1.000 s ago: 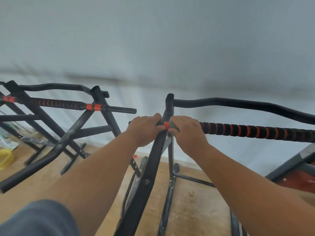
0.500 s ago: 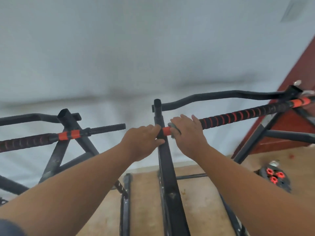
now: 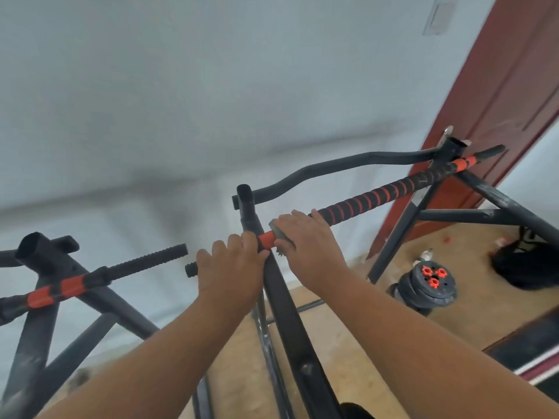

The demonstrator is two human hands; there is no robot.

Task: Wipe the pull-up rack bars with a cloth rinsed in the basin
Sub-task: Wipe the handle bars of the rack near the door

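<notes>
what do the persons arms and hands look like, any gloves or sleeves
Both forearms are bare up to the bottom edge of the picture, with no sleeve showing. The left hand and the right hand wear no gloves. No watch, ring, bracelet or other marking shows on either wrist or hand.

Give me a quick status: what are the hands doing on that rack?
Left hand grips the bar's threaded end. Right hand presses a grey cloth onto the orange-banded bar. Nothing blocks the bar ahead.

Two bare forearms, sleeveless, no gloves or jewellery.
</notes>
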